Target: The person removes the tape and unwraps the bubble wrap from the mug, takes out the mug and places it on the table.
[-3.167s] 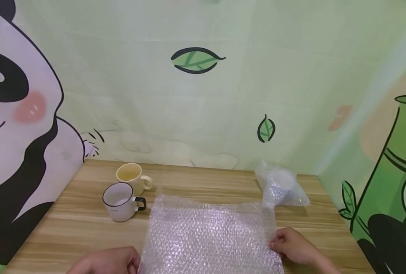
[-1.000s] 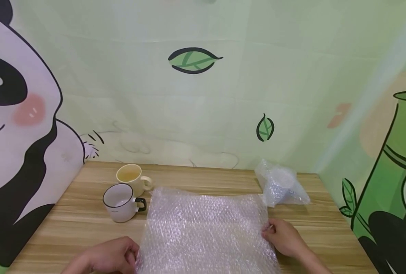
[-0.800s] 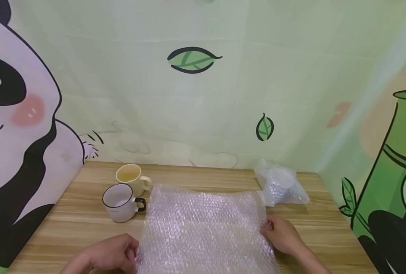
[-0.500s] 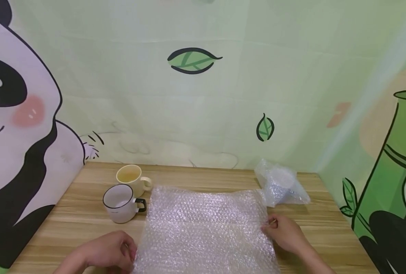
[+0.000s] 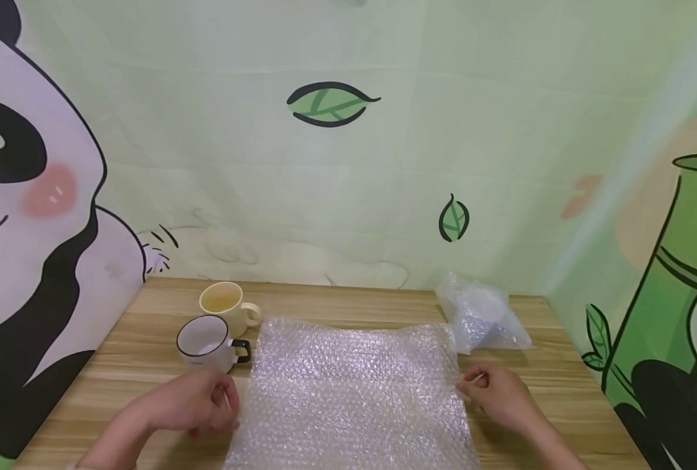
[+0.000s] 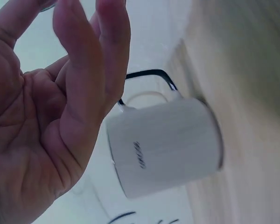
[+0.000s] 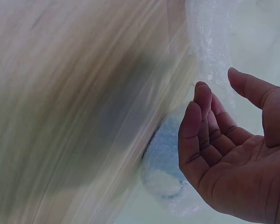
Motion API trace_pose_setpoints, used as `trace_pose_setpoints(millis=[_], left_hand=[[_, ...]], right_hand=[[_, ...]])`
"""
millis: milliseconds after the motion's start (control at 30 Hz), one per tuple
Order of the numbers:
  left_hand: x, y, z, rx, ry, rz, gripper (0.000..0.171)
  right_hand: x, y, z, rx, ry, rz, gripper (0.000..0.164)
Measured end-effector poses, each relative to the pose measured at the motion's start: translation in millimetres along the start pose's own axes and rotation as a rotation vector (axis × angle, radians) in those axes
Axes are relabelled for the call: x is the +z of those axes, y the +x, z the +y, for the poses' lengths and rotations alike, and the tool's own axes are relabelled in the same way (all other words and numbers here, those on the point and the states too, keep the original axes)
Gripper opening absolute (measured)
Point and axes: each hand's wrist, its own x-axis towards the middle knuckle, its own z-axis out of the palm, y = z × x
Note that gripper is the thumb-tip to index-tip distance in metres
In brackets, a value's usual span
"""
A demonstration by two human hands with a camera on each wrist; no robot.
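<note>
A clear bubble wrap sheet (image 5: 354, 395) lies flat across the middle of the table. Over its left edge hovers my left hand (image 5: 189, 403), fingers loosely bent and holding nothing. Just beyond that hand stands a white enamel-style mug (image 5: 211, 359) with a dark rim and black handle; its printed side fills the left wrist view as the white mug (image 6: 165, 144). My right hand (image 5: 501, 395) is at the sheet's right edge. In the right wrist view its thumb stands apart from the loosely curved fingers, with nothing between them.
A cream mug (image 5: 239, 320) stands behind the white one, its handle to the right. At the back right sits a bubble-wrapped bundle (image 5: 482, 320) with something bluish inside, touching the sheet's far right corner. A printed panda backdrop (image 5: 348, 176) rises behind the wooden table (image 5: 119, 365).
The sheet has slid slightly away from me and come to lie flat. My left hand has let go of its edge and risen toward the white mug; my right hand has released the other edge.
</note>
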Motion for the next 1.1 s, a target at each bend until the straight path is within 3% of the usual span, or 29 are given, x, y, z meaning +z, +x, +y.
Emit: trace_pose_setpoints(millis=[133,300,467,600,800,1100], left_hand=[[-1.1,8.2,12.7,0.024,0.026,0.002,0.028],[1.0,19.4,27.5,0.044,0.049,0.028,0.029],[4.2,30.3,44.9,0.066,0.062,0.078,0.036],[6.2,40.7,60.4,0.087,0.136,0.137,0.048],[11.4,56.5,85.7,0.067,0.226,0.206,0.061],[27.1,84.0,119.4,0.065,0.232,0.233,0.076]], right_hand=[[-2,-2,-1,-0.001,0.003,0.004,0.027],[-5,-4,0,0.02,-0.014,0.007,0.03],[-10,-3,0,0.042,-0.024,0.002,0.033],[-16,-3,-1,0.049,-0.01,0.007,0.034],[-25,-5,-2,0.044,-0.021,0.038,0.042],[-38,-4,-3,0.045,-0.016,0.09,0.055]])
